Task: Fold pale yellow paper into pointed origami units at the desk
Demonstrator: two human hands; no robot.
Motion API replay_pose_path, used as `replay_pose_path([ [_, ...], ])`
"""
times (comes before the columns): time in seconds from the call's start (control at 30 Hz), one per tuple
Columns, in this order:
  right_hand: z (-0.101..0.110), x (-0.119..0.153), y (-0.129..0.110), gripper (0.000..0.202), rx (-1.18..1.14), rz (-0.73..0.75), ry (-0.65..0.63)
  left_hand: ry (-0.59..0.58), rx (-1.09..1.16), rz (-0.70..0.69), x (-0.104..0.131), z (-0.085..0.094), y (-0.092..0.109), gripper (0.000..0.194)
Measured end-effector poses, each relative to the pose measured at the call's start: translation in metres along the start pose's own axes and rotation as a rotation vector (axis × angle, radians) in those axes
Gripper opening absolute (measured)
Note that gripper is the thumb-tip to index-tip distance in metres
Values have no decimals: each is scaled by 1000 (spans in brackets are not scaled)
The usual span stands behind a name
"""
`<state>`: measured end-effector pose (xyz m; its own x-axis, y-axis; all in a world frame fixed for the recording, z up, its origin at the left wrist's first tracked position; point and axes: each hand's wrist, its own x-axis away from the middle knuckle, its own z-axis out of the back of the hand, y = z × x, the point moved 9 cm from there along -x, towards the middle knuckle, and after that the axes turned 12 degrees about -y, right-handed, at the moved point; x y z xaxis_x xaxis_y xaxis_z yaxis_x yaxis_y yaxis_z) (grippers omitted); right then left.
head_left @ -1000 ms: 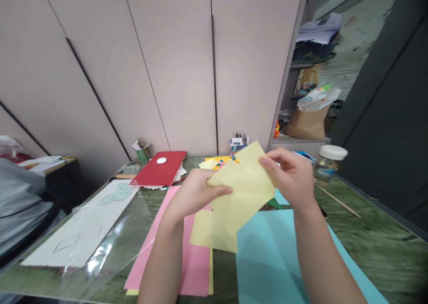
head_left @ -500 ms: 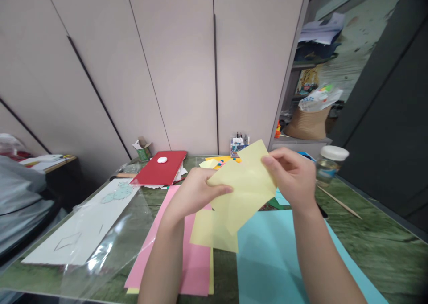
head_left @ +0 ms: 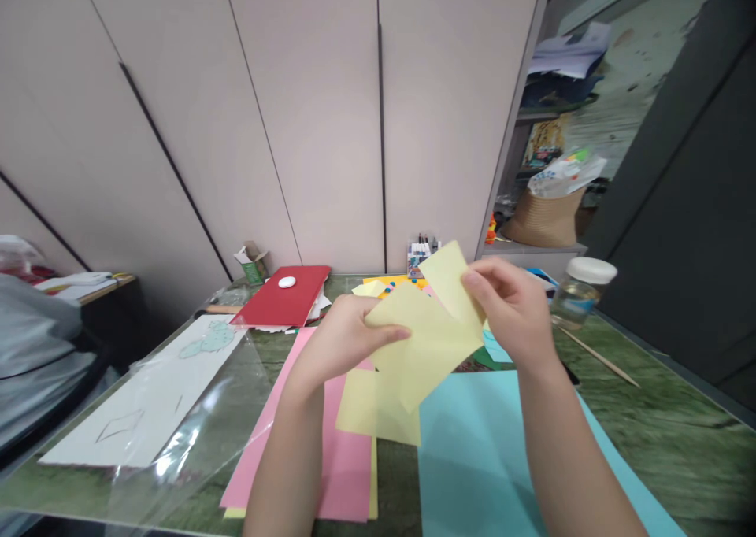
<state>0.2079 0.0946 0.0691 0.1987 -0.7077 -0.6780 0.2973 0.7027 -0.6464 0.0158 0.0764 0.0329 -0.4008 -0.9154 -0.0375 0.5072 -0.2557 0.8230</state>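
A pale yellow sheet of paper (head_left: 422, 344) is held up above the table between my two hands. My left hand (head_left: 346, 336) pinches its left edge, thumb on top. My right hand (head_left: 511, 309) pinches its upper right part between thumb and fingers. A V-shaped gap runs down from the sheet's top, parting the right strip from the rest; they still meet near the lower right. Below lies another yellow piece of paper (head_left: 378, 423), partly covered by the held sheet and overlapping pink paper (head_left: 348, 482). Light blue paper (head_left: 478, 458) lies under my right forearm.
A red folder (head_left: 280, 301) with a white round object (head_left: 287, 282) lies at the back left. White drawing paper (head_left: 147, 395) and clear plastic film (head_left: 194, 419) are on the left. On the right stand a lidded jar (head_left: 579, 297) and a thin wooden stick (head_left: 602, 360) lies nearby.
The right strip of the yellow sheet has swung away from the rest, widening the gap at the top. My right hand has shifted slightly; my left hand stays nearly still.
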Motion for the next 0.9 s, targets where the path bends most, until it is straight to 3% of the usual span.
replay_pose_path([
  [0.1, -6, -2, 8, 23, -26, -70, -83, 47, 1, -33, -1, 7, 2, 22],
  [0.23, 9, 3, 10, 24, -21, -73, 86, 175, 81, -60, 2, 21, 1, 35],
  [0.3, 13, 4, 9, 25, -11, -65, 109, 208, 110, -63, 3, 25, 0, 34],
  [0.47, -2, -3, 4, 31, 33, -22, -143, 164, 23, -34, 3, 22, -1, 27],
  [0.6, -10, -4, 4, 26, 18, -7, -237, 115, -33, -13, 3, 18, 0, 30],
  [0.7, -7, -1, 6, 20, -56, -10, -170, 93, -24, -8, 4, 16, 0, 32],
  [0.9, 11, 8, 3, 15, -88, 30, 133, 89, 36, 22, 5, 16, -5, 33],
])
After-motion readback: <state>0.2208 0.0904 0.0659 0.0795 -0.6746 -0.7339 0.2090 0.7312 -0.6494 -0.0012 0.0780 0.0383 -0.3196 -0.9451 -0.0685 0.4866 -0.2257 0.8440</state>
